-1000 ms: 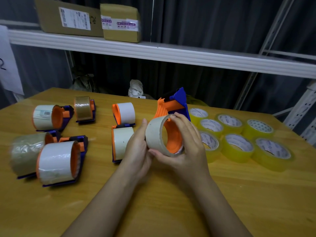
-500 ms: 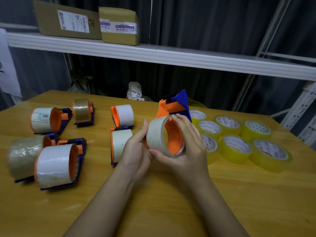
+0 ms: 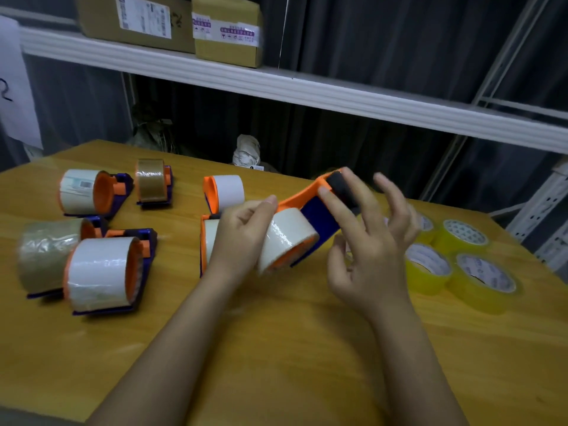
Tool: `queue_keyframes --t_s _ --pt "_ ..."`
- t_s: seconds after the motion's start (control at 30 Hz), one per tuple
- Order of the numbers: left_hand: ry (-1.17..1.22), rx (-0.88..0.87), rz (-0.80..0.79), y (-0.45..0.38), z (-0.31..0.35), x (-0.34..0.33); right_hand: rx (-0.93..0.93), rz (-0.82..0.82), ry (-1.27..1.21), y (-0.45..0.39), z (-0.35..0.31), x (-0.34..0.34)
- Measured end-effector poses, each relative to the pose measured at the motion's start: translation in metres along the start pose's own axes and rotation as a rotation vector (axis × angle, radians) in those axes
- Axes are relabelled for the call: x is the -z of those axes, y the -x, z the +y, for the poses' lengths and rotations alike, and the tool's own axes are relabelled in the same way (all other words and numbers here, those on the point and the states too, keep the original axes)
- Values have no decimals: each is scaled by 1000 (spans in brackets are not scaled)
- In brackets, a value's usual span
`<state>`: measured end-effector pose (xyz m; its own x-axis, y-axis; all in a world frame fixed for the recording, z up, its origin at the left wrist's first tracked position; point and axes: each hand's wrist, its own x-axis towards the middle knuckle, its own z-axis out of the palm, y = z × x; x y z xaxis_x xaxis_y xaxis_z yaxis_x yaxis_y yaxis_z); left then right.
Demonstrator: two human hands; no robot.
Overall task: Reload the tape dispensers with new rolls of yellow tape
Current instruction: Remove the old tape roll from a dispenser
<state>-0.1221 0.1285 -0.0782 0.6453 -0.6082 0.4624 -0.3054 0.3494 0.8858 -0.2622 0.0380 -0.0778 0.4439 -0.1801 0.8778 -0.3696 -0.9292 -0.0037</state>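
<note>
On the wooden table (image 3: 276, 348), the dispenser (image 3: 316, 216) is now tipping flat between both hands; left hand (image 3: 242, 238) gripping its worn roll (image 3: 287, 238), right hand (image 3: 368, 241) fingers loosening, spread. Old roll's coming off next, probably; yellow rolls (image 3: 479, 272) waiting right.

The wooden table (image 3: 276, 348) carries six tape dispensers (image 3: 104, 272) at left and yellow tape rolls (image 3: 482, 278) at right.

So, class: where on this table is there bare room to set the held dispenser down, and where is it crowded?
Bare wood runs along the near edge of the table, below both forearms, and between the middle dispensers and the left cluster. The left side is crowded with dispensers. The right side is crowded with yellow tape rolls. The held dispenser sits above the centre.
</note>
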Motion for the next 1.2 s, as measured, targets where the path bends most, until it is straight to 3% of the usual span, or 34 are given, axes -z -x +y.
queue_keyframes --t_s 0.13,0.23,0.33,0.5,0.6,0.73,0.97,1.2 --pt "-285 -110 -146 -14 9 0 57 -400 -20 -30 0 15" --pt "-432 -121 -282 -29 22 -5 -123 -806 -278 -47 8 16" --pt "-492 -168 -211 -42 28 -6 -316 -949 -650 -50 14 16" --pt "-477 -313 196 -45 19 2 -490 -782 -842 -23 22 -2" --pt "-435 -244 249 -17 6 -3 -694 -507 -962 -2 16 -19" --pt "-560 -266 -16 10 -20 -15 -920 -258 -1176 12 7 -31" --pt "-517 -350 -207 -7 -18 -11 -832 -284 -1329 16 23 -20" --pt "-184 8 -515 -19 -10 3 -779 -346 -1302 20 32 -17"
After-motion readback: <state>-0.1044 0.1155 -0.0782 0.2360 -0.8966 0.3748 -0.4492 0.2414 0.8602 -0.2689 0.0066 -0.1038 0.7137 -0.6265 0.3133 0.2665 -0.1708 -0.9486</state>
